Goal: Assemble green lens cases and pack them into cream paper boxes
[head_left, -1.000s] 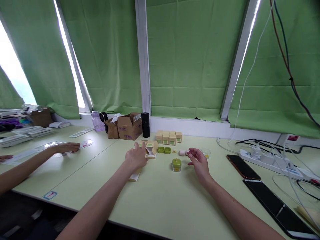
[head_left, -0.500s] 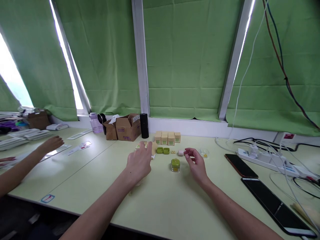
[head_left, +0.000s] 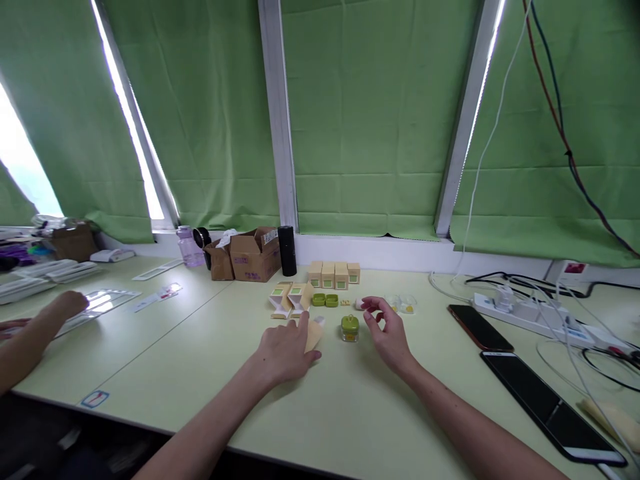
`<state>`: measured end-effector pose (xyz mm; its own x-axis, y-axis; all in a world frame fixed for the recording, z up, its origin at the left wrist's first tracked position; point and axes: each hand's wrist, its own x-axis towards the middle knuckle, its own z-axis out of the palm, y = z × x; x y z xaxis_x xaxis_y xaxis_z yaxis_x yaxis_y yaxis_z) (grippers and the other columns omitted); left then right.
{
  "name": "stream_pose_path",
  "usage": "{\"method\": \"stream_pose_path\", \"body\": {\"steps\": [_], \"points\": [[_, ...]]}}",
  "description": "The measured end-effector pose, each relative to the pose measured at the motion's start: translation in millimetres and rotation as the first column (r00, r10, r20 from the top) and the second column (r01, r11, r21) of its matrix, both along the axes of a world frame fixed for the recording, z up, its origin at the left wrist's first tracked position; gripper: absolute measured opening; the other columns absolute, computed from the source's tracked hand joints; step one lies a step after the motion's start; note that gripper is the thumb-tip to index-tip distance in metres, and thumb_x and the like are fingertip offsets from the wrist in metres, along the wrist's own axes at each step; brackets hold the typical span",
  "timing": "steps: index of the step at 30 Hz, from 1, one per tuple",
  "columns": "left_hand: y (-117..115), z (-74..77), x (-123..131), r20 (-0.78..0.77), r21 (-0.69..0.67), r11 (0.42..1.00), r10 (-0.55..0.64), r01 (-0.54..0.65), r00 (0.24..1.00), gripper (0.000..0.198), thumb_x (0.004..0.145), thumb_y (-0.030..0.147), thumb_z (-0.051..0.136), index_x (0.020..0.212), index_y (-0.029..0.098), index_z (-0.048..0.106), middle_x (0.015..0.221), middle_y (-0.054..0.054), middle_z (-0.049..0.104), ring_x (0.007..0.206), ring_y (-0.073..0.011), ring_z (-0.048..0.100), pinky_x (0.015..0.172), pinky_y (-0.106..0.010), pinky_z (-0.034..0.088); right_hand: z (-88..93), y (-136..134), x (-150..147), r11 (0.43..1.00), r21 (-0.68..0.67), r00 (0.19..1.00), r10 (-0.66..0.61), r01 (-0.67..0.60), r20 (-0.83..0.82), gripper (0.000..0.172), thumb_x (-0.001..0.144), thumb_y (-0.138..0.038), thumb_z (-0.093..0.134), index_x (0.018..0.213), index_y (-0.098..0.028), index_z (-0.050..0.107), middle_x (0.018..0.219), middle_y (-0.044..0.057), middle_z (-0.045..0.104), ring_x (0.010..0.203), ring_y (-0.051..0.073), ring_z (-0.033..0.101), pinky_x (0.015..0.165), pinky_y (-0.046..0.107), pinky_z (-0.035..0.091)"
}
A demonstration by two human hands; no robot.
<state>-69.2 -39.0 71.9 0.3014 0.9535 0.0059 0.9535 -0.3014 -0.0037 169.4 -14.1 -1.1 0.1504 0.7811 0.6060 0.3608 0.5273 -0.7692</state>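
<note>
My left hand [head_left: 285,350] rests low on the table, its fingers closed on a flat beige card packet [head_left: 315,332]. My right hand [head_left: 386,330] hovers just right of a small green-lidded jar [head_left: 350,328], fingers curled in a pinch; what they hold, if anything, I cannot make out. Behind the hands lie two opened beige boxes [head_left: 290,298], two green lids [head_left: 325,300] and a small pink piece [head_left: 359,304]. A row of closed beige boxes [head_left: 334,274] stands further back.
Brown cardboard boxes [head_left: 255,253], a black cylinder [head_left: 287,251] and a purple bottle [head_left: 187,245] stand by the window. Phones [head_left: 480,327], a tablet [head_left: 547,405], and a power strip [head_left: 530,313] with cables lie at the right. Another person's hand [head_left: 65,305] reaches over papers at the left.
My left hand pulled back from the opened boxes toward me and now holds the beige packet. My right hand shifted slightly left. The other person's hand drew back leftward.
</note>
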Motion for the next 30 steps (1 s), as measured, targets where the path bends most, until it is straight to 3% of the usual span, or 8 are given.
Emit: {"method": "stream_pose_path", "body": {"steps": [3,7,9,13,17,23,26,30], "points": [[3.6,0.1,-1.5,0.052,0.011,1.000,-0.025,0.024,0.998,0.068,0.089,0.033,0.052,0.151,0.008,0.036,0.115,-0.026,0.072,0.102,-0.0468,0.070,0.082,-0.052,0.050,0.6,-1.1,-0.3,1.000,0.010,1.000,-0.001,0.001,0.018,0.023,0.096,-0.036,0.055,0.114,-0.024,0.063,0.115,0.008,0.072,0.100,0.024,0.064,0.081,0.038,0.049],[15.6,10.9,-5.2,0.395,0.043,0.998,-0.050,0.036,0.917,0.063,0.088,0.043,0.060,0.145,0.019,0.043,0.121,-0.021,0.071,0.104,-0.0431,0.070,0.085,-0.049,0.050,1.6,-2.1,-0.2,0.999,0.035,0.999,-0.012,0.010,0.049,0.022,0.095,-0.035,0.055,0.114,-0.025,0.064,0.115,0.007,0.071,0.101,0.024,0.064,0.083,0.040,0.049],[25.8,15.6,-1.8,0.671,0.004,0.994,-0.083,0.109,0.737,0.069,0.086,0.047,0.066,0.145,0.023,0.040,0.119,-0.016,0.073,0.104,-0.0370,0.071,0.087,-0.045,0.050,2.4,-2.8,-0.4,0.999,0.050,0.998,-0.013,0.009,0.063,0.023,0.096,-0.035,0.055,0.115,-0.025,0.064,0.115,0.007,0.071,0.102,0.025,0.064,0.084,0.040,0.049],[49.8,17.3,17.1,0.975,-0.074,0.922,-0.014,0.379,0.223,0.085,0.074,0.046,0.083,0.142,0.020,0.040,0.120,-0.016,0.072,0.111,-0.0313,0.069,0.089,-0.039,0.053,5.8,-5.9,-2.0,0.996,0.090,0.999,-0.009,0.004,0.053,0.027,0.097,-0.036,0.056,0.121,-0.026,0.060,0.116,0.008,0.070,0.103,0.025,0.064,0.086,0.042,0.050],[67.3,15.5,39.6,0.987,-0.130,0.890,0.159,0.438,-0.030,0.087,0.065,0.041,0.092,0.136,0.018,0.049,0.126,-0.017,0.070,0.106,-0.0282,0.071,0.073,-0.029,0.052,11.2,-10.4,-3.4,0.981,0.196,0.998,-0.016,0.005,0.053,0.040,0.097,-0.034,0.057,0.136,-0.028,0.050,0.133,0.010,0.059,0.107,0.025,0.064,0.095,0.046,0.051],[76.4,3.1,56.8,0.943,-0.138,0.856,0.267,0.499,-0.198,0.083,0.065,0.037,0.095,0.133,0.019,0.052,0.114,-0.014,0.075,0.090,-0.0230,0.075,0.069,-0.028,0.055,13.6,-12.2,-1.4,0.959,0.276,0.991,0.027,-0.063,0.132,0.046,0.099,-0.029,0.053,0.144,-0.033,0.045,0.148,0.012,0.041,0.115,0.026,0.062,0.100,0.051,0.054],[75.6,-8.2,57.8,0.942,-0.142,0.852,0.273,0.504,-0.197,0.084,0.068,0.041,0.093,0.136,0.021,0.046,0.116,-0.015,0.075,0.088,-0.0229,0.075,0.067,-0.028,0.056,11.0,-10.7,0.4,0.967,0.232,0.985,0.067,-0.103,0.159,0.044,0.100,-0.029,0.050,0.144,-0.035,0.047,0.149,0.011,0.038,0.113,0.026,0.064,0.101,0.053,0.055],[73.3,-19.2,56.7,0.957,-0.114,0.854,0.231,0.508,-0.173,0.087,0.070,0.045,0.091,0.138,0.023,0.042,0.120,-0.015,0.073,0.091,-0.0242,0.075,0.065,-0.028,0.055,9.2,-9.8,1.4,0.971,0.210,0.976,0.072,-0.115,0.204,0.035,0.101,-0.030,0.047,0.136,-0.031,0.055,0.150,0.011,0.037,0.134,0.030,0.050,0.107,0.053,0.052]]}}
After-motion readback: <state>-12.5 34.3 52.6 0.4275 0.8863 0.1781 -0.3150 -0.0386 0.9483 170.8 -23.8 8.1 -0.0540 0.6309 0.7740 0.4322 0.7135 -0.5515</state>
